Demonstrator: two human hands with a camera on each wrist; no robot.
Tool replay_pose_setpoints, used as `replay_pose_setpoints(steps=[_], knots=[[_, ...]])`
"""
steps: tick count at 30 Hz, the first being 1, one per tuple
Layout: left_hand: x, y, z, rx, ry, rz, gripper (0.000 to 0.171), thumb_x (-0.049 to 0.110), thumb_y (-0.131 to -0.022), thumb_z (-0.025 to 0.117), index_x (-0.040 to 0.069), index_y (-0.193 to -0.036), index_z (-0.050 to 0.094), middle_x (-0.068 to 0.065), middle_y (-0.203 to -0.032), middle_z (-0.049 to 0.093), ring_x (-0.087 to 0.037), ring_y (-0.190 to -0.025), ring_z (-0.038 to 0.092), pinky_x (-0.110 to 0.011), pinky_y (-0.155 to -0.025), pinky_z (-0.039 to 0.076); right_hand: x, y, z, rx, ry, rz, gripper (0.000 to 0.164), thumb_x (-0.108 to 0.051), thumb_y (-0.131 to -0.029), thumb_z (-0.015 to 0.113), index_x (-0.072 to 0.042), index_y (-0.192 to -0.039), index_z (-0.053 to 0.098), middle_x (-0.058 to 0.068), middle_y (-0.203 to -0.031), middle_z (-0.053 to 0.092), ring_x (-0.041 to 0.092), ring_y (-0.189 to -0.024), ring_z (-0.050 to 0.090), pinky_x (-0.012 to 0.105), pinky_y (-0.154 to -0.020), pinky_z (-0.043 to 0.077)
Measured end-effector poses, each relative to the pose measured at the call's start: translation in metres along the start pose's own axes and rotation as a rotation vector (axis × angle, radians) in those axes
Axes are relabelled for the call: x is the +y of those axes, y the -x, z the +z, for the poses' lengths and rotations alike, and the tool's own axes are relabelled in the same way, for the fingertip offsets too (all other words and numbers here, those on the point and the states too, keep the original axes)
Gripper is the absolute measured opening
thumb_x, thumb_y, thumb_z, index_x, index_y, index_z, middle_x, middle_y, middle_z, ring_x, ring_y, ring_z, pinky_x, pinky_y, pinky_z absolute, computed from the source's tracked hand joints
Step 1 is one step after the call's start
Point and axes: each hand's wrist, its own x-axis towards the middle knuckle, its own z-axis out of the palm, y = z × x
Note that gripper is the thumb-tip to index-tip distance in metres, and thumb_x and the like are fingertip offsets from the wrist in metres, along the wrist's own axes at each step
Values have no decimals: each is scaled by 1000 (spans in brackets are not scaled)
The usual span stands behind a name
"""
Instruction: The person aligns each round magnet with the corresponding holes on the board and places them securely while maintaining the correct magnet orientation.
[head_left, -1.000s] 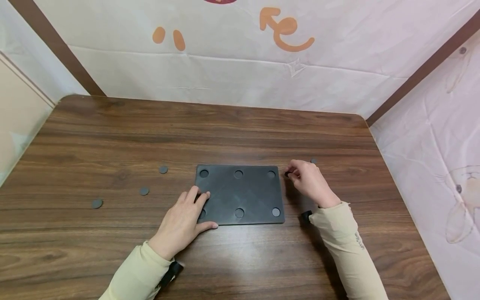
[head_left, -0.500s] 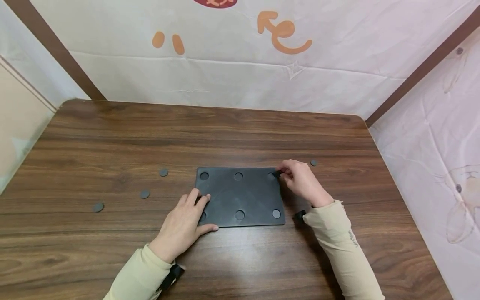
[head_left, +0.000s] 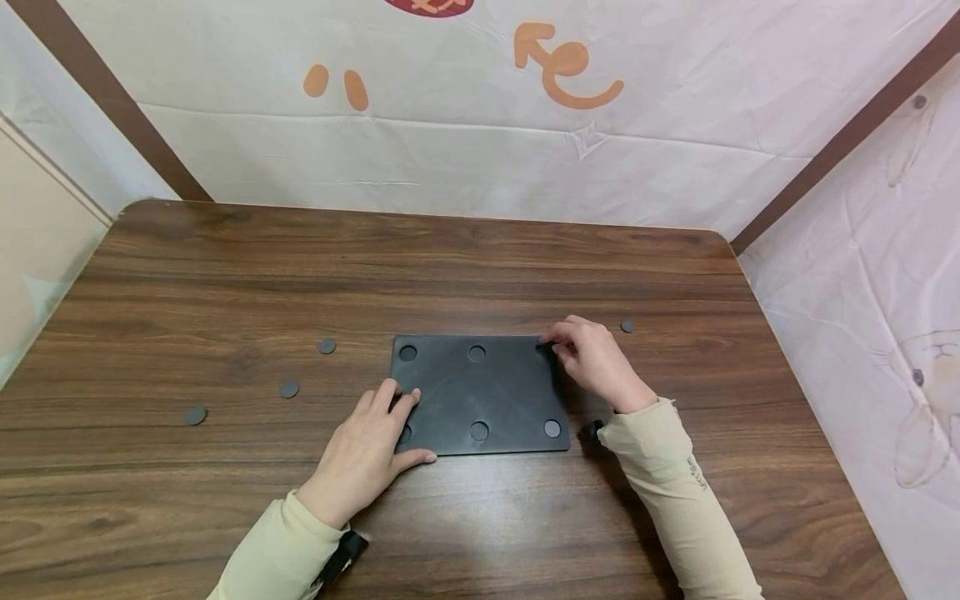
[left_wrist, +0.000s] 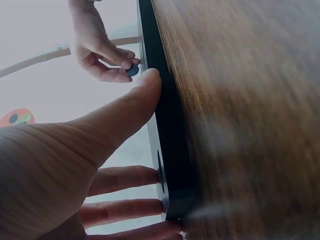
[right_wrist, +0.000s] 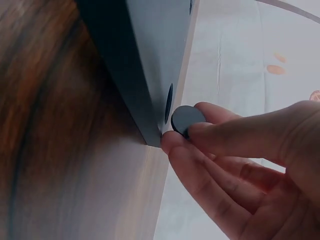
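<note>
A dark grey rectangular board with round recesses lies on the table. My left hand rests on its left end, fingers spread over the top and thumb along the front edge. Between thumb and fingertips, my right hand pinches a small dark disc. In the right wrist view the disc is tilted, close over the recess at the board's far right corner. A lighter grey disc fills the near right recess. The far left recess shows dark and bare, while my left fingers partly cover the near left one.
Three loose grey discs lie left of the board: one far, one in the middle and one further left. Another disc lies beyond my right hand. A white printed cloth hangs behind the wooden table.
My right hand has moved left with the pinched disc, from beside the board to over its far right corner. The left hand keeps its place on the board.
</note>
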Motion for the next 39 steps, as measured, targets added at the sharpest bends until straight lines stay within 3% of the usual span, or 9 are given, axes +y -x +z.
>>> replay_pose_setpoints(steps=[14,22,39], knots=[[0,1,0,-8,-4,-4,75,44,-67,83,1,-124,62,-13,-104,51,-26,-85,52,-31,-56,48,-3,-2,3,-16,-1,15,14,5,-86,63,-6,-90,71,8,-91,71,20,-77,67,36,-69,53],[1,0,-1,-21,-12,-8,75,44,-68,83,1,-125,61,-13,-104,51,-22,-80,48,-28,-54,44,-4,-1,4,-20,-2,21,16,6,-86,62,-5,-91,73,8,-88,66,20,-75,64,35,-69,52],[3,0,-3,-25,-13,-9,74,43,-69,83,-1,-125,61,-13,-105,51,-23,-81,49,-28,-56,45,-6,4,4,-102,65,-26,24,-4,-89,64,0,-113,70,9,-94,57,14,-70,55,27,-62,45]])
